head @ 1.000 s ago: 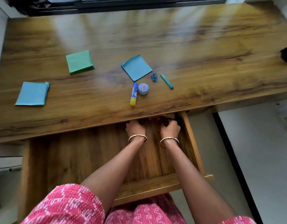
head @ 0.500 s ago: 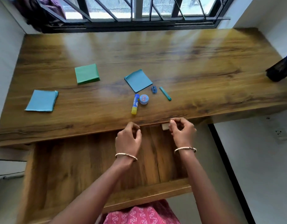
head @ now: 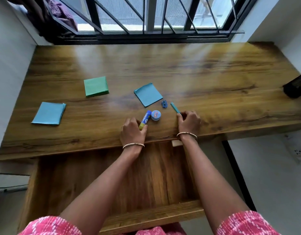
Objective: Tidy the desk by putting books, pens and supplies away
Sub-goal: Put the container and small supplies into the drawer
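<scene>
On the wooden desk (head: 197, 78) my left hand (head: 133, 131) curls round the yellow end of a blue glue stick (head: 145, 119). My right hand (head: 188, 122) pinches the near end of a thin teal stick (head: 174, 107). Between them lie a round blue tub (head: 156, 115) and a small blue sharpener (head: 164, 104). A blue paper pad (head: 147, 94) sits just behind these. A green pad (head: 96, 86) and another blue pad (head: 49, 113) lie further left. The drawer (head: 146, 216) below the desk edge stands pulled out under my forearms.
A small pale object (head: 177, 142) lies at the drawer's back right corner. A black holder (head: 295, 89) stands at the desk's right edge. A barred window (head: 146, 16) runs behind the desk, with white walls on both sides and a wall socket (head: 298, 152) at right.
Both hands have come up out of the open drawer onto the desk top. The left has taken hold of the glue stick, the right has reached the teal stick.
</scene>
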Motion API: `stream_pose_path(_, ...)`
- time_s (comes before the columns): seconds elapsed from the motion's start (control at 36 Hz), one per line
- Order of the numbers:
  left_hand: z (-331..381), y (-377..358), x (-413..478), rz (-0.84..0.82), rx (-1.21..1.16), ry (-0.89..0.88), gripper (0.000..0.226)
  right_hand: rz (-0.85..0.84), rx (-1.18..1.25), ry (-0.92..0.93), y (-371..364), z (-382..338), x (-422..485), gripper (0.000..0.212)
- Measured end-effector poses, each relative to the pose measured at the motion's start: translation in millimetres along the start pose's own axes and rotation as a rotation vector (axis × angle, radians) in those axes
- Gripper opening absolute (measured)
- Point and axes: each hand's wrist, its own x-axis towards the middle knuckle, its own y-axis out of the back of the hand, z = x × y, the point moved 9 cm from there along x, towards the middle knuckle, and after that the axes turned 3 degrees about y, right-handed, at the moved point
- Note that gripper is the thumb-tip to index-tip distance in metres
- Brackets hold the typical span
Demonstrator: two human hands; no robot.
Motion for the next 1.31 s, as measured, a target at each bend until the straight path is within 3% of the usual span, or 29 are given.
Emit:
stream_pose_path(0.28, -24.7, 22.0, -85.2, 0.012, -0.332, -0.026, 0.017, 0.058, 0.255, -0.03, 48.6, 39.8, -96.9, 0.015)
stream_pose_path(0.39, -40.1, -7.2, -133.4, -0.182, -0.386, -0.004, 0.012, 0.004, 0.222, -0.113, 47.1, 74.9, -162.4, 0.012)
stream_pose_path(0.5, -61.3, -58.3, -154.3, -0.42, -0.301, 0.129, 0.019, -0.059, 0.104, -0.222, 30.6, 100.0, -192.0, 0.013)
stream_pose_path(0.64, -71.3, -105.2, -141.9, -0.551, -0.272, 0.344, 0.034, -0.124, -0.183, -0.141, 12.3, 92.8, -179.0, 0.017)
stream_pose_path(0.75, -75.2, -133.5, -128.6, -0.539, -0.321, 0.447, 0.041, -0.233, -0.409, -0.055, -12.5, 81.0, -170.5, 0.011)
stream_pose_path(0.86, -77.2, -148.8, -121.3, -0.53, -0.384, 0.508, 0.035, -0.258, -0.472, -0.005, -21.1, 75.1, -159.4, 0.013)
stream_pose_path(1.08, -73.0, -137.8, -110.6, -0.506, -0.373, 0.467, 0.043, -0.345, -0.493, 0.003, -35.2, 82.5, -145.0, 0.028)
stream_pose_path(1.31, -49.9, -102.2, -98.0, -0.362, -0.327, 0.335, 0.018, -0.385, -0.432, -0.037, -39.8, 84.2, -143.8, 0.025)
